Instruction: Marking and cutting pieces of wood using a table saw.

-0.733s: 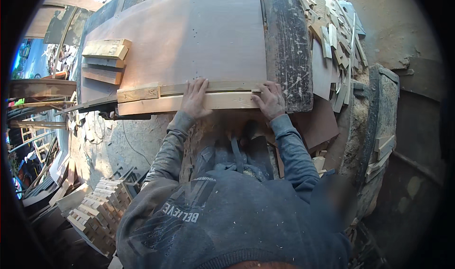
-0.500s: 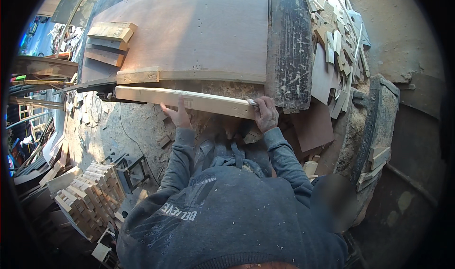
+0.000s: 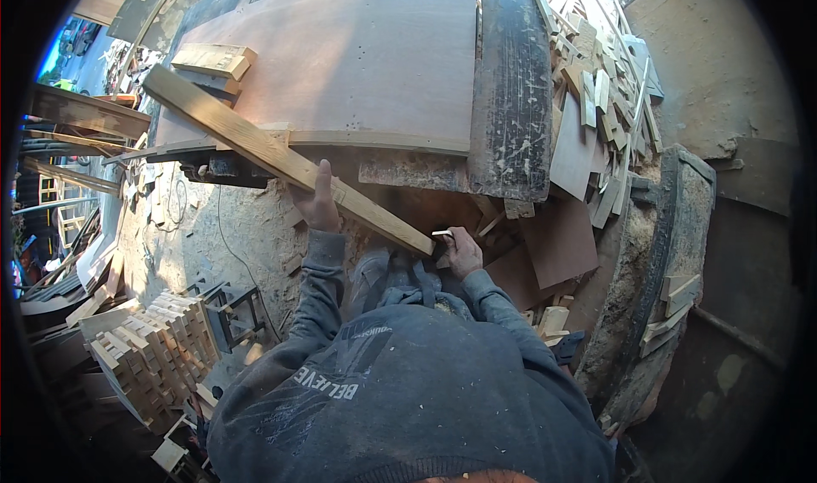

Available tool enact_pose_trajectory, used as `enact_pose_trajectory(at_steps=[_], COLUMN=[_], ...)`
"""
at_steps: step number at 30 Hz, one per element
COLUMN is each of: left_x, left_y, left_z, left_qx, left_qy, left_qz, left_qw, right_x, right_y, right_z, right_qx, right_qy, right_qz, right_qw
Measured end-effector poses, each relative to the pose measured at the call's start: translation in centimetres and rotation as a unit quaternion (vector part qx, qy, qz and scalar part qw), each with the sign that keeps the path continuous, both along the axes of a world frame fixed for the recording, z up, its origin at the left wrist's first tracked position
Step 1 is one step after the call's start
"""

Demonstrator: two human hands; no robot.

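A long squared wooden beam point(image 3: 242, 136) slants across the front of the workbench, its far-left end raised over the board and its near end close to my body. My left hand point(image 3: 318, 206) grips it around the middle from below, thumb up along the side. Beside the near end, my right hand point(image 3: 463, 253) pinches a small pale stick-like piece point(image 3: 442, 233), whose exact kind I cannot make out. That hand appears apart from the beam.
A plywood sheet point(image 3: 366, 66) covers the bench, with short wood blocks point(image 3: 213, 59) on its left. Offcuts point(image 3: 600, 91) heap at the right. Stacked slats point(image 3: 157, 347) stand lower left, near a dark metal frame point(image 3: 234, 308). A cable point(image 3: 223, 236) runs over the dusty floor.
The beam has swung from lying along the bench edge to a slant, far-left end up, near end toward me. My right hand has left its end and come down nearer my body.
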State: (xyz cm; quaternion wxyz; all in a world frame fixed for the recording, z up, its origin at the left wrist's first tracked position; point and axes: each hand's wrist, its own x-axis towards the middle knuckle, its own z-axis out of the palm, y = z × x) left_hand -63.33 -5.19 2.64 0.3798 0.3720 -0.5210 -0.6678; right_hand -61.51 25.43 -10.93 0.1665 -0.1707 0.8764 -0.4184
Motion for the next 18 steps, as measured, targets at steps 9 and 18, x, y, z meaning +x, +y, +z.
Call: enact_pose_trajectory(at_steps=[9, 18], left_x=[-8.5, -18.4], left_y=[7.1, 7.7], left_z=[13.3, -3.3], left_qx=[-0.494, -0.657], left_qy=[-0.151, -0.232], left_qz=[-0.404, -0.528], left_qw=[0.755, 0.485], right_x=[1.7, 2.0], right_y=[6.3, 9.4], right_z=[-3.5, -1.7], right_qx=[0.052, -0.084], right_qy=[-0.064, -0.108], right_qz=[-0.132, -0.355], right_qw=[0.988, 0.925])
